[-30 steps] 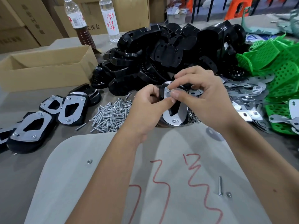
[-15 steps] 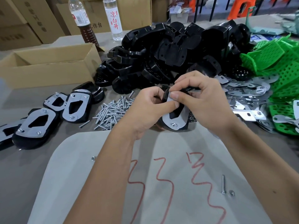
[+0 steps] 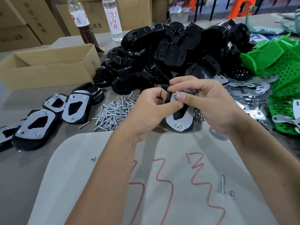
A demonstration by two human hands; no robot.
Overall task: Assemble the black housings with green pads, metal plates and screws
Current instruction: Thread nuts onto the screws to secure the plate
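Note:
Tilted on its lower edge at the table's middle stands a black housing (image 3: 178, 125) with a metal plate (image 3: 180, 118) on its face. My left hand (image 3: 151, 109) grips its left side, thumb on the plate. My right hand (image 3: 211, 104) pinches a small screw or nut (image 3: 176, 93) at the plate's top corner. Another screw (image 3: 178, 126) sits in the plate's lower end. Behind lie a heap of black housings (image 3: 170, 51), green pads (image 3: 282, 75) at right, loose metal plates (image 3: 246, 91) and a pile of screws (image 3: 113, 111).
Several finished housings (image 3: 39, 124) lie at left. An open cardboard box (image 3: 48, 69) and two bottles (image 3: 113, 18) stand at the back left. A grey sheet with red scribbles (image 3: 162, 184) lies in front, with a loose screw (image 3: 223, 184) and nuts (image 3: 93, 159) on it.
The view has shifted slightly. Both hands stay on the housing, with my right fingers still working at the plate's top corner.

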